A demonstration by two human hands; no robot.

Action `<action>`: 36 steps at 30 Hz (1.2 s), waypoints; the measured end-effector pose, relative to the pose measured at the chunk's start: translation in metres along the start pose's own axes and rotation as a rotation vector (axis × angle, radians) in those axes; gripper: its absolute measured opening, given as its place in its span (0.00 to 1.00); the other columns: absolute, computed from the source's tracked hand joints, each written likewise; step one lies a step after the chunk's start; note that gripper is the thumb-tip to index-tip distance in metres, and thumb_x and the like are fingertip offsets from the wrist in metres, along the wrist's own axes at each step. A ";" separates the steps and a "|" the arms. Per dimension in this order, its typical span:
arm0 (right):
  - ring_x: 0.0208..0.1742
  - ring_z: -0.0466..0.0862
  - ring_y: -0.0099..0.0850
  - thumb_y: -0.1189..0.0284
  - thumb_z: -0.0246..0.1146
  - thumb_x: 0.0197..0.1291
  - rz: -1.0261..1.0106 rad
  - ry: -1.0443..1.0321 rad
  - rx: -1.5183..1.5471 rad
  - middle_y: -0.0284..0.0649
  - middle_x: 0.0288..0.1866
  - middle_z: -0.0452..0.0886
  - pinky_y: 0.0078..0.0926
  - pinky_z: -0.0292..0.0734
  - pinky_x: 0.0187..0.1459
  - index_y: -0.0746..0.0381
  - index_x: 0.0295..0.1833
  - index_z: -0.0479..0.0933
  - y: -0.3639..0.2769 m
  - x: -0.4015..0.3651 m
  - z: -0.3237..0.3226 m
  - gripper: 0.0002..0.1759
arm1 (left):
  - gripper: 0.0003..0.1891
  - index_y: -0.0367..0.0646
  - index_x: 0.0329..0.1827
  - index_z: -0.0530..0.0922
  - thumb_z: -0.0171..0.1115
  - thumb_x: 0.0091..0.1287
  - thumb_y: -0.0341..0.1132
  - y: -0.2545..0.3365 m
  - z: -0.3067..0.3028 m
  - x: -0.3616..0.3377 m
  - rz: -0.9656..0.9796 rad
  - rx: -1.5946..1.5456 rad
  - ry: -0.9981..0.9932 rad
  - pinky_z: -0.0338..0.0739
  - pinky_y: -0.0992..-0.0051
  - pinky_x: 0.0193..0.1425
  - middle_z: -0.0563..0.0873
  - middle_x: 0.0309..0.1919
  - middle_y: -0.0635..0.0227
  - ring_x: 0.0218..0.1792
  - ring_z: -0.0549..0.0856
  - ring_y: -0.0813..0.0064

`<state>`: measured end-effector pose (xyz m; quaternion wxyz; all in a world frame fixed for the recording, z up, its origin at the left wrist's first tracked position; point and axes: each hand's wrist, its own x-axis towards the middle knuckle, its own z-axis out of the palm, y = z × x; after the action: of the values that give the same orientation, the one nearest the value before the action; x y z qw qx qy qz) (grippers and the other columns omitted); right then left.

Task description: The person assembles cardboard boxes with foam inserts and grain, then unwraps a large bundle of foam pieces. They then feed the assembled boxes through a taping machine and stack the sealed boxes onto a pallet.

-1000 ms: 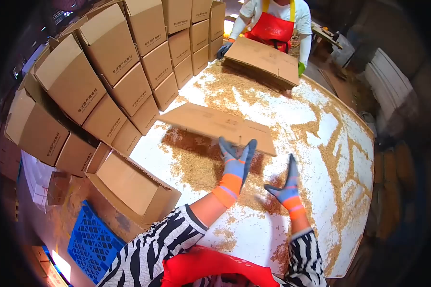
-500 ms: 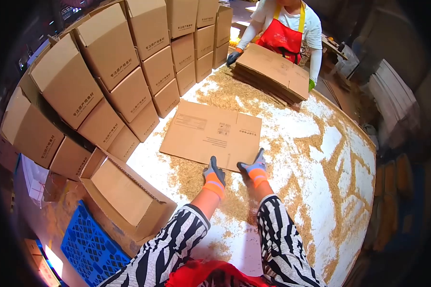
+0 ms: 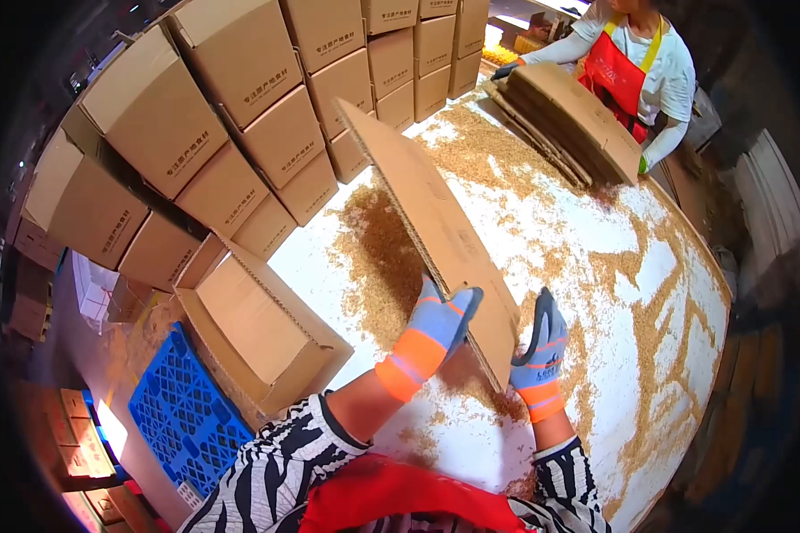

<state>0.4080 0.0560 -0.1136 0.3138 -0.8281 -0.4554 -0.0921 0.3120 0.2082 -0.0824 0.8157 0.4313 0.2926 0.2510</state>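
Observation:
A flat folded cardboard box (image 3: pixel 444 231) stands tilted up on its edge above the white table, in the middle of the view. My left hand (image 3: pixel 433 330), in a grey and orange glove, grips its near left edge. My right hand (image 3: pixel 542 351) is beside the cardboard's near right end, fingers stretched and pointing up, palm towards it; whether it touches the cardboard is not clear. Brown crumbs (image 3: pixel 373 275) lie on the table under and around the cardboard.
Printed boxes (image 3: pixel 276 142) are stacked along the left and back. An open empty box (image 3: pixel 258 311) lies at the left, above a blue pallet (image 3: pixel 182 409). Across the table (image 3: pixel 596 355), a co-worker in a red apron (image 3: pixel 613 71) holds several flat cardboards (image 3: pixel 578 115).
The cardboard was lying flat and is now tilted up. My left hand has closed on its edge, and my right hand has moved right. The view has shifted; the co-worker's cardboards are tilted more.

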 end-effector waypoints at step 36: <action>0.62 0.68 0.39 0.70 0.44 0.60 0.465 -0.323 0.108 0.41 0.66 0.64 0.30 0.67 0.59 0.59 0.69 0.57 -0.228 -0.303 -0.038 0.29 | 0.24 0.36 0.65 0.62 0.49 0.65 0.24 -0.141 -0.258 -0.135 -0.002 0.658 -0.422 0.64 0.70 0.64 0.72 0.59 0.57 0.59 0.71 0.65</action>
<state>0.0553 -0.0893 -0.1172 0.2935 -0.8964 -0.3014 0.1395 0.0598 0.1917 -0.2851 0.6761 0.7119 0.1837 0.0488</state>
